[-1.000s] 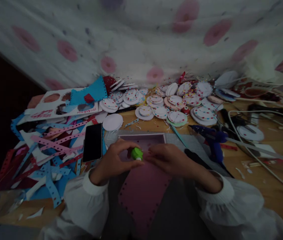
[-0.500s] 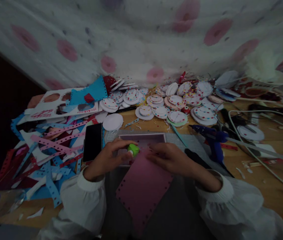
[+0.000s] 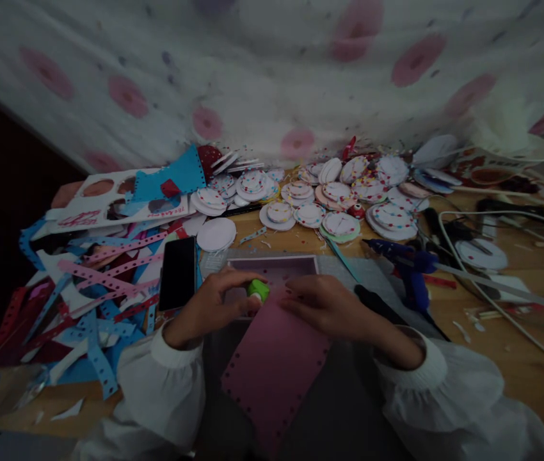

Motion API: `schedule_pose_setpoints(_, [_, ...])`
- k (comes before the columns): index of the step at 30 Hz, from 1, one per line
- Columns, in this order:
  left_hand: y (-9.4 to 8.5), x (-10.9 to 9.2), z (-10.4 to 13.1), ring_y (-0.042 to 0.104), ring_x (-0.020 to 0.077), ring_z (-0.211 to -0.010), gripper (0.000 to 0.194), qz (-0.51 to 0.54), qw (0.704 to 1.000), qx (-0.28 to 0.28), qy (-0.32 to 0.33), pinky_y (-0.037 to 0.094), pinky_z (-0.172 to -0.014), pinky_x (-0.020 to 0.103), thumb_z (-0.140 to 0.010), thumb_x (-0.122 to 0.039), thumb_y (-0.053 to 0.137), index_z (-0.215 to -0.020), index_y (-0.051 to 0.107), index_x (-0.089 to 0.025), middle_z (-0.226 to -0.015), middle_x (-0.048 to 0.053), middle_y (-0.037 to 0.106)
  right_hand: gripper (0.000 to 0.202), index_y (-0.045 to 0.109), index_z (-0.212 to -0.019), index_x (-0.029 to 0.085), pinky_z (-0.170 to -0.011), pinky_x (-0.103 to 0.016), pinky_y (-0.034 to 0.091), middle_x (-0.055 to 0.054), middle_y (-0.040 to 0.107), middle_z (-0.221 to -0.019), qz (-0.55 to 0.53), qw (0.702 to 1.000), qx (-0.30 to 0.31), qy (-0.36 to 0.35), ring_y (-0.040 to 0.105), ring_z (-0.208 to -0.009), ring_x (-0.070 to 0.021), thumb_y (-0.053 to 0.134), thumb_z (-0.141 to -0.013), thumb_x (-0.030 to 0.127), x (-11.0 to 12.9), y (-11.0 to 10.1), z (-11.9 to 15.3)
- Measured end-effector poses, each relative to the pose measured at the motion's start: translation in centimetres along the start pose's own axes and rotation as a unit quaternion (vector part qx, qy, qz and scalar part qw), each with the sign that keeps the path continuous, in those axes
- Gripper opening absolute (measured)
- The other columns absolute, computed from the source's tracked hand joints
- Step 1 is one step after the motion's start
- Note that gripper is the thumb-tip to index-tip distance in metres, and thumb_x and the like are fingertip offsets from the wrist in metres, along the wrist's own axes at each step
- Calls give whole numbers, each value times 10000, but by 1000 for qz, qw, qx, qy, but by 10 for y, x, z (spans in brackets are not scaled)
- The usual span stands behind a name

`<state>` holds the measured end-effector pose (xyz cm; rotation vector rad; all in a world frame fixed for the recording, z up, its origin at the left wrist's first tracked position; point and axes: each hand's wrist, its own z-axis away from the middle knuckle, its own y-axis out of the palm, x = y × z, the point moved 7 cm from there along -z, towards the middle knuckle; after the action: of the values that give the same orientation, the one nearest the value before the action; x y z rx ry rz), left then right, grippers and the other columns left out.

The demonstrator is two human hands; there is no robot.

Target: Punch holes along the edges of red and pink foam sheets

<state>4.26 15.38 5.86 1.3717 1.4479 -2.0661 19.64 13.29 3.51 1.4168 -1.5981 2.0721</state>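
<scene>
My left hand (image 3: 214, 306) is closed on a small green object (image 3: 258, 290) with a white end, held between thumb and fingers. My right hand (image 3: 327, 306) pinches the upper corner of a pink sheet (image 3: 279, 365) that has dark dots along its lower edges. The sheet hangs below both hands, over a grey surface. Behind the hands lies a shallow pink box (image 3: 274, 261), partly covered by them and by the sheet.
A black phone (image 3: 178, 273) and punched paper strips (image 3: 94, 342) lie to the left. Decorated white discs (image 3: 308, 214) cover the back. At right are a blue glue gun (image 3: 411, 266), black-handled scissors (image 3: 380, 304) and a white cable (image 3: 464, 278).
The green object has tilted and shifted slightly in my left hand. The pink sheet has moved a little to the left. Both hands keep nearly the same places.
</scene>
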Motion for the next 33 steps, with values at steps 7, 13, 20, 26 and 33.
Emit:
schedule_pose_setpoints(7, [6,2,1,632,219,-864,389,-44,999,-18,23,463,-814,315,-682,-413,769,-998,709,-194,-912,51,722,280,564,-696,166,-533,-240,223,18,516,-589,16,1000,-11,0,430,-551,-94,502,-906,341,0,1,-2])
schedule_pose_setpoints(13, [11,-1,0,642,217,-871,374,-36,999,-14,21,465,-838,319,-680,-412,770,-970,695,-188,-922,50,727,288,559,-676,159,-533,-242,218,15,512,-585,24,1000,-15,1,431,-552,-95,507,-905,327,-1,2,-2])
schedule_pose_setpoints(20, [13,0,-1,640,222,-913,386,-19,1000,-7,8,454,-884,332,-697,-400,759,-990,675,-163,-960,57,714,291,579,-693,157,-551,-236,246,6,530,-622,11,1000,6,-5,462,-584,-98,494,-919,320,-1,5,-3])
schedule_pose_setpoints(26, [14,2,-1,634,233,-959,398,-14,1000,6,-9,455,-893,338,-688,-389,766,-1013,673,-177,-1004,56,710,300,536,-668,162,-536,-238,226,25,477,-593,8,1000,-12,-9,428,-559,-92,506,-911,337,-1,3,-2])
schedule_pose_setpoints(33, [13,6,1,635,230,-931,426,-25,1000,-1,2,466,-860,335,-676,-431,771,-1008,684,-178,-985,56,713,280,521,-667,166,-526,-234,216,35,461,-577,-8,1000,-22,-2,408,-538,-86,514,-899,322,-1,1,-3])
